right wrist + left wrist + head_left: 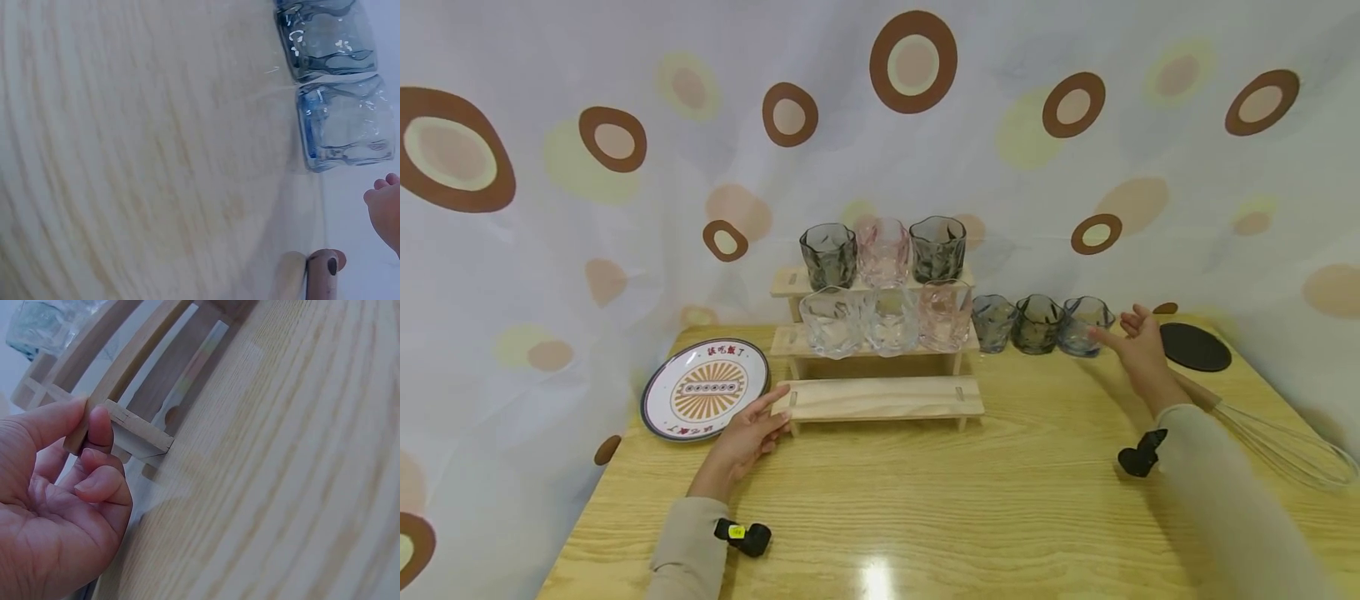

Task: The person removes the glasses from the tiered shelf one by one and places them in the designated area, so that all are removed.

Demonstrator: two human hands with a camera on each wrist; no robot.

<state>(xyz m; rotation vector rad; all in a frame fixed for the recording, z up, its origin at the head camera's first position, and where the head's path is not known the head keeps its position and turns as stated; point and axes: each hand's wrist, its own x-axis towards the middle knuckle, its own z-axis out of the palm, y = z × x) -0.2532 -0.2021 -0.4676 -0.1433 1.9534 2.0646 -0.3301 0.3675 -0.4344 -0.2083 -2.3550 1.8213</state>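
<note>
My left hand (pixel 745 437) pinches the left end of the lowest wooden shelf (pixel 880 398), thumb on one face and fingers against the other in the left wrist view. That shelf holds nothing. On the two higher shelves stand several wavy glasses, among them a grey glass (pixel 829 257), a pink glass (pixel 945 317) and a clear glass (pixel 832 323). My right hand (pixel 1144 362) reaches beside a blue glass (pixel 1081 329), fingers spread. The thumb overlaps its rim side in the head view; the right wrist view shows a gap between hand and glass.
Left of the blue glass stand a dark grey glass (pixel 1037 325) and a blue-grey glass (pixel 993 325). A patterned plate (pixel 655 404) lies beside the shelves at left. At right lie a black round mat (pixel 1195 347) and a whisk (pixel 1277 433). A patterned cloth (pixel 850 167) hangs behind the table.
</note>
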